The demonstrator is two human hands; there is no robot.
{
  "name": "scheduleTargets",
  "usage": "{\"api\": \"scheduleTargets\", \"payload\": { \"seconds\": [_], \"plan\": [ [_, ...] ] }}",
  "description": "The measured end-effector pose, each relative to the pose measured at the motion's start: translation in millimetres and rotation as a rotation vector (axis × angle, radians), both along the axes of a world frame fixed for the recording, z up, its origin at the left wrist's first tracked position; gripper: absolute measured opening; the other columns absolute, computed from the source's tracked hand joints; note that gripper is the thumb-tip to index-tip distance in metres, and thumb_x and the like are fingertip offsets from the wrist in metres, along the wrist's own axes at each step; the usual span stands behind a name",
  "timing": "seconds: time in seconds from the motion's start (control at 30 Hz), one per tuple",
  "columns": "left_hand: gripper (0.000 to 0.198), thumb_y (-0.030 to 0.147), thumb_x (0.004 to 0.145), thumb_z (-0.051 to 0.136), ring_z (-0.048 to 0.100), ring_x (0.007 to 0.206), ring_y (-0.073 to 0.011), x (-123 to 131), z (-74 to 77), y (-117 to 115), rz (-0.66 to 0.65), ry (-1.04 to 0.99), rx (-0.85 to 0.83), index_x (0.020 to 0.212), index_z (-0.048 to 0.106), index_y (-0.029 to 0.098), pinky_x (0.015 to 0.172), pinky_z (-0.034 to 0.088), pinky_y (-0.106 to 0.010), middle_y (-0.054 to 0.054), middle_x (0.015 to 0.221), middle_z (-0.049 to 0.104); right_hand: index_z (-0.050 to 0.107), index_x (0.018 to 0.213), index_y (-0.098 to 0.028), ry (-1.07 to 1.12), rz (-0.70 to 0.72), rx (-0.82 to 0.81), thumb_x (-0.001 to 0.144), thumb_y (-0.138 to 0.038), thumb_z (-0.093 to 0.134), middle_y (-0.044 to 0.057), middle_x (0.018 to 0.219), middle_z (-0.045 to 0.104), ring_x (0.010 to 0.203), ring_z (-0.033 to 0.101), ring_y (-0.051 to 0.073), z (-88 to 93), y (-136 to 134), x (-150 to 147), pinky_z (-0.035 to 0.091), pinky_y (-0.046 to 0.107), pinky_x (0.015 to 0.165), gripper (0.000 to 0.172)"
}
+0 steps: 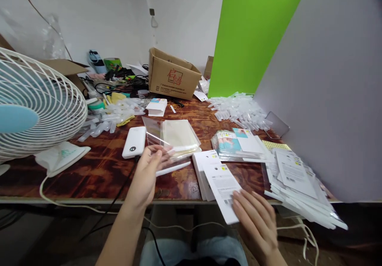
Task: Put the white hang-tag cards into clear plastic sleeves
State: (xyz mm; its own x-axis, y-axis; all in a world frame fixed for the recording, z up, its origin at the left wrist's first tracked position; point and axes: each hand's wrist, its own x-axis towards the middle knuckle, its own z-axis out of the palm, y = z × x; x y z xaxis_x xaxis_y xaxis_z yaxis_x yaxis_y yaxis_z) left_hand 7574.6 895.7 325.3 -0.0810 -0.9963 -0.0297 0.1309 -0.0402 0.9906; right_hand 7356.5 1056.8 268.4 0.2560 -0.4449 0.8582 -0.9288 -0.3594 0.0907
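My left hand point(149, 170) is closed, thumb and fingers pinching a clear plastic sleeve point(152, 130) that tilts up above the table. Beside it lies a stack of clear sleeves point(180, 134). A slim white stick-like piece point(173, 169) is just right of the left fingers; whether they touch it I cannot tell. In my right hand point(256, 218) is a white printed card point(222, 186) with a hole and a yellow mark near its top. The card slants over the table's front edge, overlapping a stack of similar cards point(199, 178).
Filled sleeves with blue-and-white cards point(228, 144) are piled at right, near more packed cards point(295, 174). White plastic pieces point(241, 109) heap behind them. A power bank point(134, 142), a fan point(38, 107) and a cardboard box point(173, 75) stand left and back.
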Motion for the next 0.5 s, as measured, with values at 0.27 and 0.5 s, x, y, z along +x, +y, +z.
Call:
{"api": "scheduleTargets", "payload": {
  "seconds": [0.27, 0.5],
  "plan": [
    [0.031, 0.034, 0.093, 0.05, 0.067, 0.107, -0.0231, -30, 20.6, 50, -0.106, 0.46, 0.341, 0.122, 0.051, 0.022, 0.09, 0.053, -0.036, -0.012, 0.112, 0.073, 0.063, 0.083, -0.021, 0.039, 0.088, 0.052, 0.094, -0.013, 0.046, -0.003, 0.09, 0.074, 0.121, 0.055, 0.013, 35.6, 15, 42, 0.04, 0.033, 0.108, 0.021],
    [0.04, 0.037, 0.091, 0.052, 0.064, 0.113, -0.0272, -43, 24.0, 80, -0.126, 0.612, 0.558, 0.126, 0.057, 0.02, 0.101, 0.047, -0.045, -0.012, 0.117, 0.071, 0.068, 0.095, -0.017, 0.088, 0.092, 0.045, 0.089, -0.01, 0.05, 0.005, 0.106, 0.072, 0.116, 0.059, 0.022, 24.6, -7, 42, 0.042, 0.04, 0.102, 0.02]
  ]
}}
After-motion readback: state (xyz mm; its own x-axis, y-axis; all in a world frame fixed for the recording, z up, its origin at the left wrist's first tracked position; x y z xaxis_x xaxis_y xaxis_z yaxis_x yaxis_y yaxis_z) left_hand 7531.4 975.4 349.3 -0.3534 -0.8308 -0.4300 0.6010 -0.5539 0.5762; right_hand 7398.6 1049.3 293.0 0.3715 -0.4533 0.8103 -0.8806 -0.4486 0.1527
